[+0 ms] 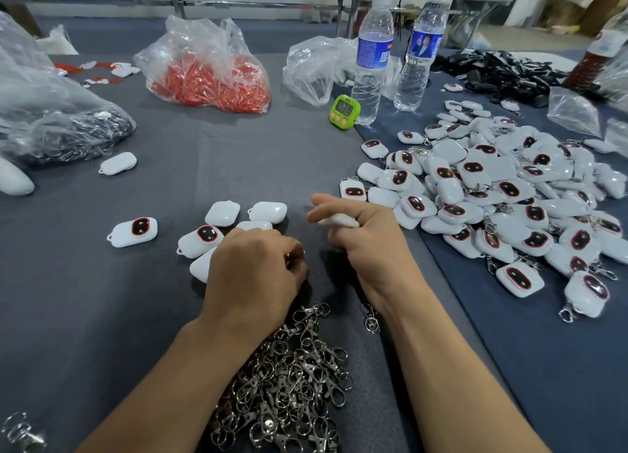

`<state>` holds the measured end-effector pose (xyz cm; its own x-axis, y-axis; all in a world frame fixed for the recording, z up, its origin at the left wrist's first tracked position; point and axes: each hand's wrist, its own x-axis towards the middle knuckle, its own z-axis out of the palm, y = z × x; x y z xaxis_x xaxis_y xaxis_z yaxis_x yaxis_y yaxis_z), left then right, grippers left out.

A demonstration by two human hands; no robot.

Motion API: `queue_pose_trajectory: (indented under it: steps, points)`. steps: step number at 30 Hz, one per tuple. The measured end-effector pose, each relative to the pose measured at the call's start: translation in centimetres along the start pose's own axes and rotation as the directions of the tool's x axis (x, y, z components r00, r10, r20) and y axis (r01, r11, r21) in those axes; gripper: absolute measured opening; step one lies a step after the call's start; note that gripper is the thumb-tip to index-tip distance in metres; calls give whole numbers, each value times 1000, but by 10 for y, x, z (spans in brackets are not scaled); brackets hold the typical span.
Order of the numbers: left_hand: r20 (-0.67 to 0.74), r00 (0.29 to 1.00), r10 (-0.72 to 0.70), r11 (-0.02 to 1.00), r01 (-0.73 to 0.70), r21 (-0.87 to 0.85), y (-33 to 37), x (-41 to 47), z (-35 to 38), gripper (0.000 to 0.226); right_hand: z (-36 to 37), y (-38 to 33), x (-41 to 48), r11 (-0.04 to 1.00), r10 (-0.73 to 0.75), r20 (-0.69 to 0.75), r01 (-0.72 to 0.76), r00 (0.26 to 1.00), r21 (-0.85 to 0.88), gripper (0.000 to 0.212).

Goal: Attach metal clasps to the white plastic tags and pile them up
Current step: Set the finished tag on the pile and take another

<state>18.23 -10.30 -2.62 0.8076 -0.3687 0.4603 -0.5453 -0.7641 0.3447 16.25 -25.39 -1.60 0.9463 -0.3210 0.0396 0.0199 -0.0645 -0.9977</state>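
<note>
1. Head view, left hand point(258, 269): back of the hand faces up and all fingers are curled under, knuckles toward the far side of the desk point(238, 160). A small metal glint shows at the fingertips. Whether they pinch a clasp cannot be told.
2. Head view, right hand point(368, 248): middle, ring and little fingers are curled round a white tag point(339, 221), which sticks out to the left of the fist. The index finger is stretched out above the tag.
3. The two hands are close together but apart, with bare desk visible between them.
4. Loose tags point(222, 213): a small cluster lies on the desk, just beyond and partly under the left hand. Some lie face up with a dark red-rimmed window, others face down.
5. Heap of metal clasps point(292, 384): lies on the desk between the forearms, partly under the left forearm.
6. Single clasp point(369, 316): lies apart from the heap, just beside the right wrist.
7. Pile of finished tags point(492, 197): spread over the desk to the right of the right hand, many with a clasp attached.
8. Far side: a green timer point(345, 112) stands just beside two water bottles point(372, 55). A plastic bag of red pieces point(210, 68) lies to their left.
</note>
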Motion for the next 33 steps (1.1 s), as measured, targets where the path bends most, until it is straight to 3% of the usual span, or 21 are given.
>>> queue_pose_trajectory:
  steps: [2,5,9,14,22,33]
  points:
    - [26,1000,-5,999,6,-40,-2,1,0,7,1,-1,0,993,-81,-24,79,996,-83,66]
    - [30,999,-21,995,24,-100,-3,2,-1,7,-2,1,1,980,-157,-102,141,982,-143,61]
    - [44,999,-9,993,14,-117,-5,4,-1,7,-4,5,0,993,-76,-134,63,988,-104,39]
    - [56,998,2,995,3,-102,-3,4,-1,15,0,8,1,976,-15,-86,-4,996,-219,22]
    - [65,998,2,998,2,-61,-5,4,0,24,-1,7,2,934,10,-6,-11,1000,-358,30]
    - [-53,997,62,998,-61,33,-5,-2,2,21,-1,4,2,951,79,20,-69,997,-302,31]
